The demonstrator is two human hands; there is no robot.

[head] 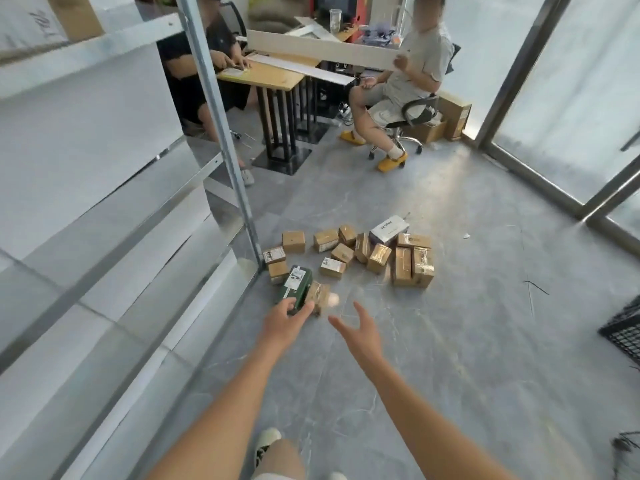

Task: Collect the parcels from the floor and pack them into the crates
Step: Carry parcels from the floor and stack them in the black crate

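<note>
Left hand (282, 322): fingers curled at the near end of a green box (293, 284); a firm hold cannot be told.
Right hand (360, 332): fingers spread wide, nothing held.
Parcels (360, 254): scattered on the floor (467, 341), beside a shelf post (221, 133).
Crate (623, 332): at right edge.

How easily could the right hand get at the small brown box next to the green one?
Probably yes. The right hand is open and empty, just short of the brown box, with bare floor between. The left hand is at the green box beside it, not across the path.
</note>
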